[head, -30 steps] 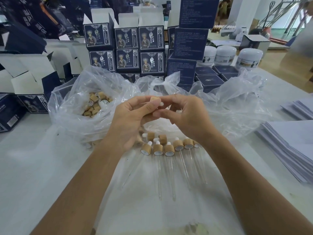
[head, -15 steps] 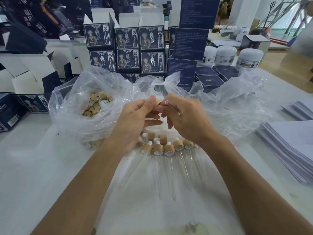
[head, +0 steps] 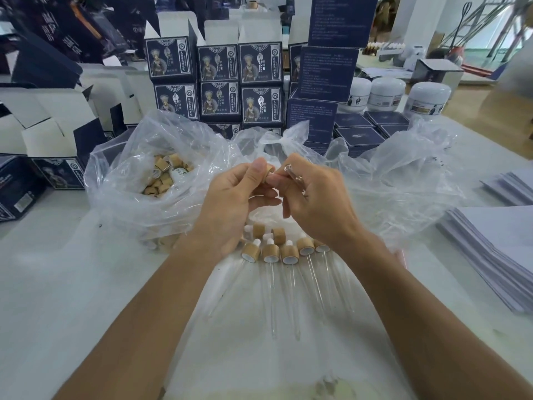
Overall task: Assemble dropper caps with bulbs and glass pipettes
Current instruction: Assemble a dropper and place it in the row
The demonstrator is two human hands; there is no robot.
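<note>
While five finished droppers [head: 288,254] lie done, I'm mid-assembly, bag of caps [head: 161,177] left.
Left hand [head: 230,209] pinches bamboo cap [head: 269,170]; right hand [head: 317,203] grips glass pipette [head: 294,176], seemingly unseated.

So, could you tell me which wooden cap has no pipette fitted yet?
The cap pinched in the left hand; the row of droppers on the table already carries glass.

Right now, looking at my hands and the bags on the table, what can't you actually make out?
All from the head view:
- Bamboo cap: mostly covered by left hand fingers; whether a bulb sits in it is hidden.
- Glass pipette: only its upper end shows; the right hand covers the rest.
- Loose caps in the plastic bag: count obscured by crumpled film.
- Finished droppers: those behind the hands are hidden.
- Paper stacks: cut off by the right edge.
</note>
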